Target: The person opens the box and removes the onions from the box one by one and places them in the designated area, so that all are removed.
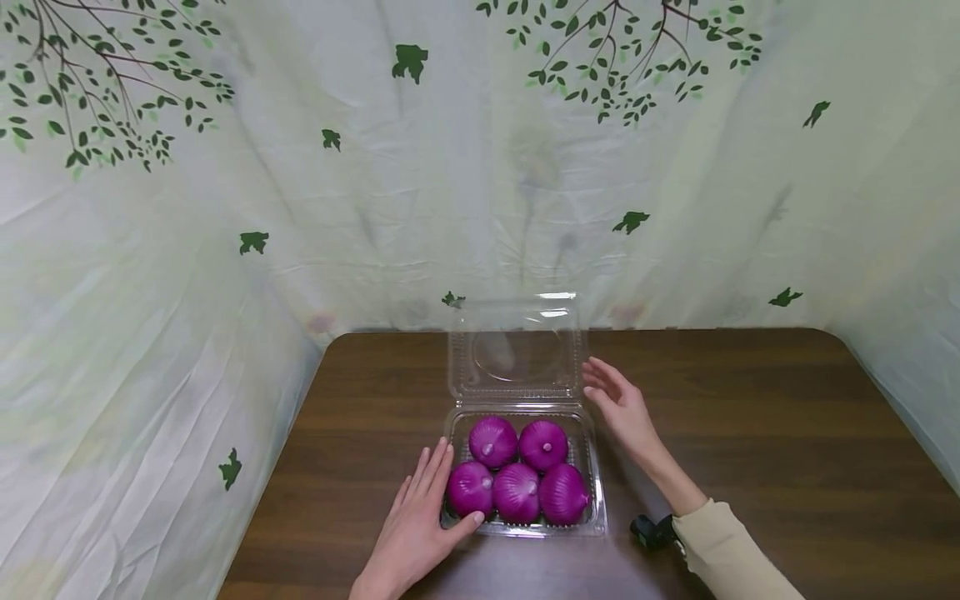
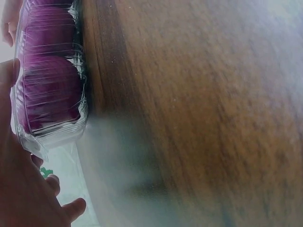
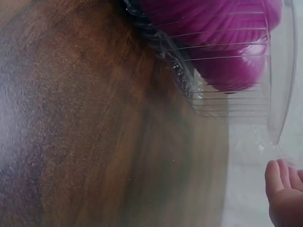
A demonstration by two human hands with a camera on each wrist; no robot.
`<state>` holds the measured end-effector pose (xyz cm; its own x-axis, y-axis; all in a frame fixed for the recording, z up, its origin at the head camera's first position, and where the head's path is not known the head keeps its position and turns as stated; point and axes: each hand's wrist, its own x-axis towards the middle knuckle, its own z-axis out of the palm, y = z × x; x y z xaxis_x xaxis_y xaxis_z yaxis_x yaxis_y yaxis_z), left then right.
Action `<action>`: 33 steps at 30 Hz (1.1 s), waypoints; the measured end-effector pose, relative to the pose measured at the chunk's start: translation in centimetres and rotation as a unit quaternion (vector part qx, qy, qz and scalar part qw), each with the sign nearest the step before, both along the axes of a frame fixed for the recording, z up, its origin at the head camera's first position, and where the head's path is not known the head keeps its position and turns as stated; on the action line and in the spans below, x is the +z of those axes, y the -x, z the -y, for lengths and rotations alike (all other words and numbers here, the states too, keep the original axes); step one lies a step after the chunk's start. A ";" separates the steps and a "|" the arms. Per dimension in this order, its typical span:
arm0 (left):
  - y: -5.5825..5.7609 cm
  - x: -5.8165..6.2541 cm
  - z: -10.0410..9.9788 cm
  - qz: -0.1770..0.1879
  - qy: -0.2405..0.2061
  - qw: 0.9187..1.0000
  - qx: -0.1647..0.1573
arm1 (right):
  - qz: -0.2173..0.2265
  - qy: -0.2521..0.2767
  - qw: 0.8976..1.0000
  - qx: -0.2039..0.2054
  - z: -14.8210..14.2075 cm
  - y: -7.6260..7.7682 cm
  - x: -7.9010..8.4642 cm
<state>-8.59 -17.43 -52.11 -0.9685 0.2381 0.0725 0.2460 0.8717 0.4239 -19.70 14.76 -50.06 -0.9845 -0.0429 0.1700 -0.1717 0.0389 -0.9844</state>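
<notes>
Nearest, the left hand [image 1: 422,518] lies straight-fingered against a clear tray [image 1: 540,531] of five purple onions [image 1: 517,493] on the counter [image 1: 750,433]; the right hand [image 1: 621,410], loosely bent, hangs beside the open lid [image 1: 517,354]. One-sided pressing could, I reckon, skid the tray; a knock might drop the lid.

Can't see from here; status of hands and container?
Left hand at container, left side; right hand beside open lid. Five purple onions inside. Nothing visibly blocking.

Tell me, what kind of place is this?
Maybe a little curtained-off filming spot: pale leaf-patterned cloth hangs behind and beside a brown table holding an open clear box of purple onions.
</notes>
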 end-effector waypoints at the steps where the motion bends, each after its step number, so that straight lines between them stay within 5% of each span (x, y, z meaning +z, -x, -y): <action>1: 0.0 0.0 0.0 0.001 0.000 1.000 0.000 | 0.010 -0.003 1.000 -0.002 0.0 0.0 -0.1; 15: 0.1 -0.1 -0.1 0.014 0.002 1.000 0.003 | 0.090 0.041 0.995 -0.002 0.1 0.0 -2.0; 23: 0.1 -0.1 0.1 0.011 -0.003 1.000 0.004 | 0.092 0.053 0.994 0.006 0.1 -0.2 -2.1; 33: 0.1 -0.2 0.1 0.016 -0.005 1.000 0.001 | 0.055 -0.039 0.998 -0.011 -0.7 -1.2 -2.5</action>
<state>-8.65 -17.50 -52.33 -0.9707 0.2360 0.0444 0.2311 0.8674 0.4408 -18.49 15.49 -52.57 -0.9979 -0.0302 0.0579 -0.0611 0.1189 -0.9910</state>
